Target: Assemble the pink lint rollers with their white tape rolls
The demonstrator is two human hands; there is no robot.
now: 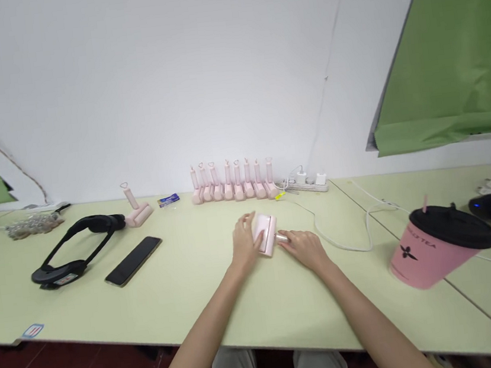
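Note:
A pink lint roller [266,234] is held just over the middle of the table, between my two hands. My left hand [246,240] wraps its fingers and thumb around the wide roller head from the left. On the other side, my right hand [304,247] is closed around the short handle [282,238], which points right; the fingers hide part of it. Behind my hands, several more pink lint rollers [239,191] stand in a row against the wall, handles up. Another pink lint roller [138,212] stands apart on the left.
Left on the pale table [188,298] lie a black phone [134,261], a black headset [77,249] and a small blue-purple packet [168,200]. Toward the right are a power strip [311,185], a white cable [356,249] and a large pink lidded cup [428,254] with a straw.

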